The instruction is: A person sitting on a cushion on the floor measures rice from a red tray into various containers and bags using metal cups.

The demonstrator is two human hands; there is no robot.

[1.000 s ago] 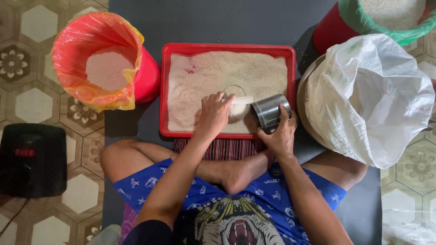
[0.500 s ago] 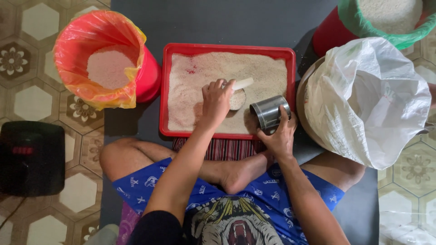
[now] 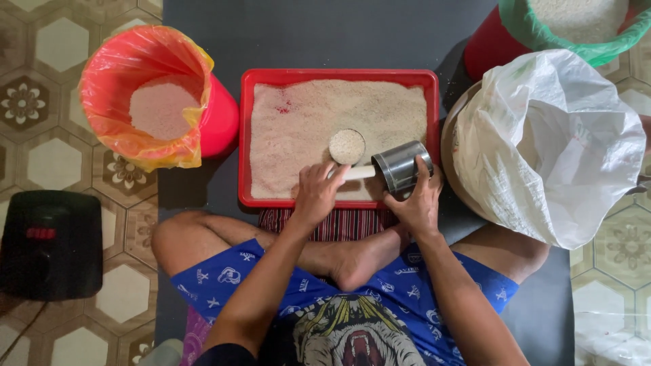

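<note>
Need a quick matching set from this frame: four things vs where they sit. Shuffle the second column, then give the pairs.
Things:
1. round scoop
2. metal cup
3. bucket with orange liner
4. white sack

Places:
A. in the right hand
B. right of the red tray
C. left of the red tray
D. over the tray, held by the left hand

Pairs: 1-D, 2-A, 3-C, 4-B

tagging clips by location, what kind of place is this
Probably a home floor used as a workspace: patterned floor tiles, a dark mat, and a person sitting cross-legged by a red tray of rice between lined buckets and a white sack.
</note>
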